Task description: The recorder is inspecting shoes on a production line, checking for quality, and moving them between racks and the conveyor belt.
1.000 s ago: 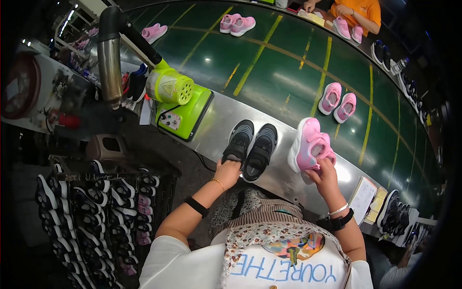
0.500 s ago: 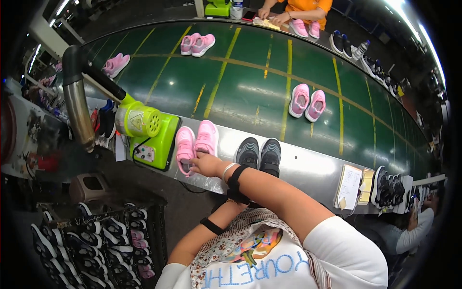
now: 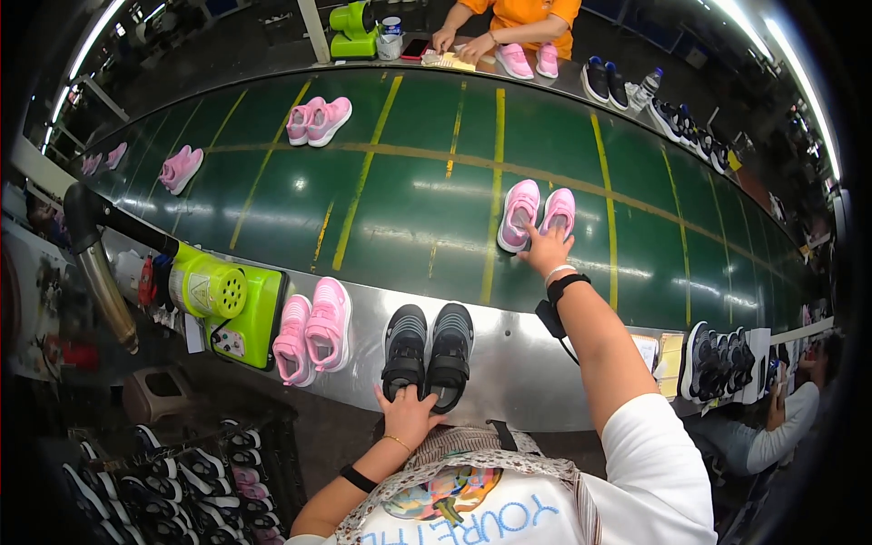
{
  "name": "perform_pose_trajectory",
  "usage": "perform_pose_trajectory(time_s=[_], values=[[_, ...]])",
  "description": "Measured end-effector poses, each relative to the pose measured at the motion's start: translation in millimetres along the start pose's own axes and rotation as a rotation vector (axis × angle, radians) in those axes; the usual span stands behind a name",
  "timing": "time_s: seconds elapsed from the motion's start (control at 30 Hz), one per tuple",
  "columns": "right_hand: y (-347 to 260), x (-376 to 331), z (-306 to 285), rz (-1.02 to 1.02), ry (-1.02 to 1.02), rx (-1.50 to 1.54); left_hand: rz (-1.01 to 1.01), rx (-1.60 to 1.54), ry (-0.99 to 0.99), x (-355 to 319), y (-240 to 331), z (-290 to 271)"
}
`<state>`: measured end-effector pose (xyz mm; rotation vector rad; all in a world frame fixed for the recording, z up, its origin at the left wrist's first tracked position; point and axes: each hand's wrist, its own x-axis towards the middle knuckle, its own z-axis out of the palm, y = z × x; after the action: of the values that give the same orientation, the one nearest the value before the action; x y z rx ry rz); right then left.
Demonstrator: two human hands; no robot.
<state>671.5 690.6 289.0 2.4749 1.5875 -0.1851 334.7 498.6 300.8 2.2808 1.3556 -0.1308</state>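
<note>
A pair of black shoes point(image 3: 427, 350) with grey striped toes stands on the metal ledge in front of me. My left hand point(image 3: 409, 421) is closed around their heels, fingertips at the shoe openings. On the green conveyor belt, my right hand point(image 3: 549, 249) reaches to a pair of pink shoes point(image 3: 520, 211). Its fingers are spread and touch the heels; a firm grip does not show. Another pink pair point(image 3: 327, 325) stands on the ledge left of the black shoes, with no hand on it.
A green heat blower point(image 3: 227, 291) with a bent metal nozzle stands at the left. More pink shoes point(image 3: 320, 121) lie on the belt point(image 3: 409, 227). Black shoes point(image 3: 713, 359) stand at the right. Across the belt a person in orange point(image 3: 536, 23) works. A shoe rack point(image 3: 182, 481) is lower left.
My right hand has let go of the pink pair on the ledge and crossed right to the pink pair on the belt. My left hand has come up to the black shoes. The view has shifted.
</note>
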Motion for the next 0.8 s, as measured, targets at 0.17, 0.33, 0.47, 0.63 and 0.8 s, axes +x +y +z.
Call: perform_pose_trajectory(time_s=[0.17, 0.33, 0.47, 0.63, 0.8], values=[[33.7, 16.7, 17.0, -0.023, -0.114, 0.253, -0.147, 0.038, 0.209, -2.8, 7.0, -3.9], [64.8, -58.9, 31.3, -0.37, 0.012, 0.365, -0.126, 0.011, 0.497, 7.1, 39.5, -41.1], [82.7, -181.0, 4.7, -0.456, -0.03, 0.425, 0.159, -0.441, 0.451, 47.5, 70.1, -17.1], [106.2, -256.9, 25.8, -0.554, -0.144, 0.468, 0.283, -0.624, 0.303, 85.2, 122.2, 43.5], [144.9, -267.8, 42.7, -0.499, -0.04, 0.862, 0.333, -0.339, 0.361, 80.2, 112.9, 69.6]])
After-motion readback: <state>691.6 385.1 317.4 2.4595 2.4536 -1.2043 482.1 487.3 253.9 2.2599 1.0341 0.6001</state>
